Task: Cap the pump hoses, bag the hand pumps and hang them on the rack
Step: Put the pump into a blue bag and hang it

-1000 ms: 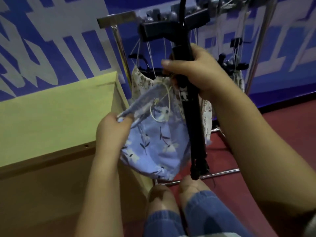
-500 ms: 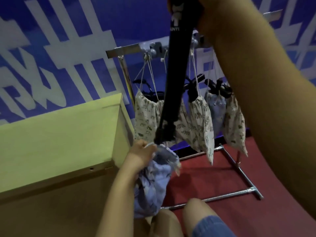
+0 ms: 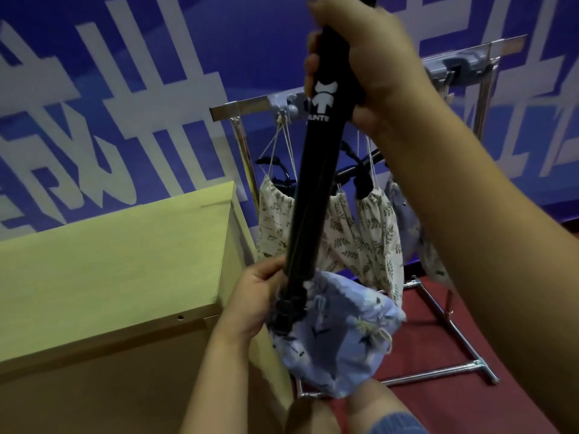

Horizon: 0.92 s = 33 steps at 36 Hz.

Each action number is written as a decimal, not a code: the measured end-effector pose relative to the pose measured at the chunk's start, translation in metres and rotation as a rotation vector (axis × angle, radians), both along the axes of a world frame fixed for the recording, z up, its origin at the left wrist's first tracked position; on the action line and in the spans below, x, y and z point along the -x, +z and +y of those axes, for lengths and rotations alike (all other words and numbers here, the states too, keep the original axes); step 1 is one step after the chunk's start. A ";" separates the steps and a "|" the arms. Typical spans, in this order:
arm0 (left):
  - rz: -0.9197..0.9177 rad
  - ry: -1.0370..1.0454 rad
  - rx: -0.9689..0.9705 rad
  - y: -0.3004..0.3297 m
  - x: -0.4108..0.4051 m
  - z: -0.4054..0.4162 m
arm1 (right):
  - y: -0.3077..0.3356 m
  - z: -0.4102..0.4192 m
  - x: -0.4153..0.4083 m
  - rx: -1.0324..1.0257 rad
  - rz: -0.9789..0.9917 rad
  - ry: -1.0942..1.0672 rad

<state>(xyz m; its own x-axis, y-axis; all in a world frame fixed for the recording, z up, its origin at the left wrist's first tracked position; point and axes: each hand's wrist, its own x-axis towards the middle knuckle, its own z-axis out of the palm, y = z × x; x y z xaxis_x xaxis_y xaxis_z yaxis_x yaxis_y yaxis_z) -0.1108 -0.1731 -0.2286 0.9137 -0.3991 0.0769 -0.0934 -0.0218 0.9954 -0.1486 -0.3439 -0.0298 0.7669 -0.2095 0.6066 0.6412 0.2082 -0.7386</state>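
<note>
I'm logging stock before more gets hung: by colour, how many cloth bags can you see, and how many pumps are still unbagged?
Cream patterned bags hanging on the rack: 3
Blue bags: 2, one hanging and one held by the left hand
Black pumps not yet fully bagged: 1
Total: 6. More may hide behind the right arm.

Looks like an exhibition/demo booth: blue printed backdrop [image 3: 131,89], red carpet [image 3: 438,346], metal rack [image 3: 247,105] w/ hung bags [image 3: 379,233]

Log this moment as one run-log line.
step: bagging pump | right hand: grips black hand pump upright | left hand: holds blue floral bag open at pump's foot | rack: bagged pumps hanging
</note>
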 end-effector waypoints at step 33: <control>-0.321 0.473 -0.105 0.030 0.003 -0.016 | -0.036 0.039 0.024 0.126 -0.124 -0.104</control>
